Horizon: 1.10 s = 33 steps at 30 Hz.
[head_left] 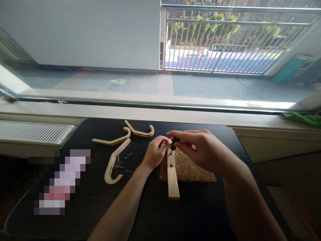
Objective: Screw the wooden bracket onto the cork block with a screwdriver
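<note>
My left hand (156,152) is closed round the far end of a pale wooden hook (173,182), which lies over a brown, pitted board (193,167). The straight near end of this hook sticks out past the board's front edge, and its far end is partly hidden by my fingers. Between the fingertips of my right hand (200,147) is a short screwdriver (175,143) with a dark handle. It points down at the upper of two dark holes in the wood; whether a screw sits there is too small to tell.
To the left on the black table (200,214) lie three more wooden hooks, one nearest (109,169) and two behind. Several loose screws (119,164) are scattered beside the nearest one. A blurred-out item (62,180) is further left. A window sill (140,113) and radiator (35,132) border the table.
</note>
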Tool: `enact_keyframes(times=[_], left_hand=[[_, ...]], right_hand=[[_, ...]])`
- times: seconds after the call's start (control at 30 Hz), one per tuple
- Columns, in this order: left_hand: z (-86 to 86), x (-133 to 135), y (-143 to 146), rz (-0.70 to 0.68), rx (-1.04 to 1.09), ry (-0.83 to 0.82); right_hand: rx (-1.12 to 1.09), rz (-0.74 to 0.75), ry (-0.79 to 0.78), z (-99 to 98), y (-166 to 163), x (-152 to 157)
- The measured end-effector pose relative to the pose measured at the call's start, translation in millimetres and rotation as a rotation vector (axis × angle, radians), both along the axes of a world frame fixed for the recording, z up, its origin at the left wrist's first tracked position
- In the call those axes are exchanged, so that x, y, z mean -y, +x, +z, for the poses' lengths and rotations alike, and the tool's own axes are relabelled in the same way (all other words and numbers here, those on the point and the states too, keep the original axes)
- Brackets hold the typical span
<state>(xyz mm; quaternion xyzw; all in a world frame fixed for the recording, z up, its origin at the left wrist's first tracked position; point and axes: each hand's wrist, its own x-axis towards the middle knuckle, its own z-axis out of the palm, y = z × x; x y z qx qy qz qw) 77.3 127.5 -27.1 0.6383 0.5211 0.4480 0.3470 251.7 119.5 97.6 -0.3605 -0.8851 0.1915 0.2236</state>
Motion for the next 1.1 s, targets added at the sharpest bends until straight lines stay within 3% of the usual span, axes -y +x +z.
enact_keyframes(times=[1.1], left_hand=[[4.3, 1.1, 0.0, -0.004, 0.0, -0.019]], right_hand=[[0.013, -0.012, 0.034, 1.7, -0.9, -0.3]])
